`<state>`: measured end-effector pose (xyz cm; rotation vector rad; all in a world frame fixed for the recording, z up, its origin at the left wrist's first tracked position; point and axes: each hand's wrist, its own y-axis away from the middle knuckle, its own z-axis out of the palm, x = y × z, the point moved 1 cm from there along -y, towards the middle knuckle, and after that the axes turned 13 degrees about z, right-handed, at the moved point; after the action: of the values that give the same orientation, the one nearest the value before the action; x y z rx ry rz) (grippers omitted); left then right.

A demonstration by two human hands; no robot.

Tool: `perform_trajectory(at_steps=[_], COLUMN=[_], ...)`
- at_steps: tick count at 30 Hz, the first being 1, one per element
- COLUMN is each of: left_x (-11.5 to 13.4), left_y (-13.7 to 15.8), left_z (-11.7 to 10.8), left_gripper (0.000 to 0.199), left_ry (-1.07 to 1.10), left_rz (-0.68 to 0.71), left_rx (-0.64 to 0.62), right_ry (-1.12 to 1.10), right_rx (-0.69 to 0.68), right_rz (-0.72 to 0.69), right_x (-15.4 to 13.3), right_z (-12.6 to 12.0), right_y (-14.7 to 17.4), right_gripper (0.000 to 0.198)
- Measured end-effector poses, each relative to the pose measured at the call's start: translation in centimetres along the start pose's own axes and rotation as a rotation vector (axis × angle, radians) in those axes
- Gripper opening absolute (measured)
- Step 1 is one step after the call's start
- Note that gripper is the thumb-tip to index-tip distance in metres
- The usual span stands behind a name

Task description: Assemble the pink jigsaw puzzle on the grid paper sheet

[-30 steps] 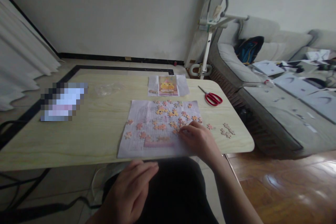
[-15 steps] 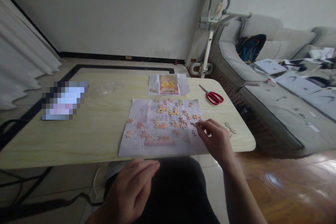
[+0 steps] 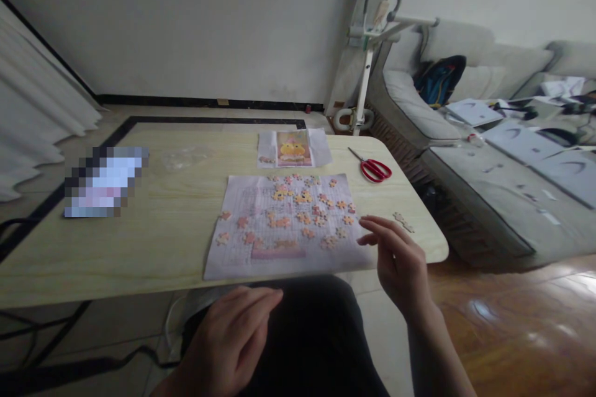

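My right hand (image 3: pixel 398 260) hovers over the right edge of the printed paper sheet (image 3: pixel 237 265), fingers apart and holding nothing. Just left of its fingertips lies an orange puzzle piece (image 3: pixel 348 220). Several more pieces, mostly orange, pink and yellow, are scattered over the sheet, some joined, such as a pink strip (image 3: pixel 278 252) near its lower edge. To the right of the hand, a few greyish pieces (image 3: pixel 403 222) lie on the bare wood. My left hand (image 3: pixel 237 332) rests above my lap before the table edge, fingers pressed together, with nothing visible in it.
Behind the sheet lies a creased paper with a yellow duck picture (image 3: pixel 293 149). Red-handled scissors (image 3: pixel 375 170) lie at the right. A clear plastic bag (image 3: pixel 184 156) and a pixelated phone-like object (image 3: pixel 107 183) are on the table's left. A grey sofa (image 3: pixel 484 198) stands beyond.
My right hand has let go of a puzzle piece, which now lies on the sheet, and has drawn back rightward with its fingers spreading. My left hand has stayed put. The view has shifted slightly.
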<state>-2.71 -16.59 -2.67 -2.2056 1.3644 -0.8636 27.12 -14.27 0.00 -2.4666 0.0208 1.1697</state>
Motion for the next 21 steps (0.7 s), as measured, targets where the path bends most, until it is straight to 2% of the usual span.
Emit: perform_trajectory(at_steps=[2,6,13,17,21], left_x=[0.1,0.3,0.9,1.3,1.5], left_y=[-0.1,-0.2,-1.0,-1.8,-1.6], left_z=[0.1,0.3,0.3,0.5,1.0], left_gripper=[0.039,0.040,0.040,0.039,0.038], left_ry=[0.015,0.035,0.066,0.111,0.122], left_rz=[-0.002,0.009,0.028,0.040,0.040], left_rx=[-0.001,0.004,-0.006,-0.016,-0.041], right_ry=[-0.080,-0.090,0.017,0.064,0.208], right_rx=[0.032,-0.013,-0.146,-0.248,-0.235], right_rz=[0.050,0.102,-0.003,-0.011,-0.055], right_x=[-0.1,-0.1,0.1,-0.1,-0.2], right_z=[-0.4,0.0,1.4,1.9,2.4], right_y=[0.5,1.0,0.7,0.3,0.1], right_gripper=[0.032,0.027,0.029,0.031,0.039])
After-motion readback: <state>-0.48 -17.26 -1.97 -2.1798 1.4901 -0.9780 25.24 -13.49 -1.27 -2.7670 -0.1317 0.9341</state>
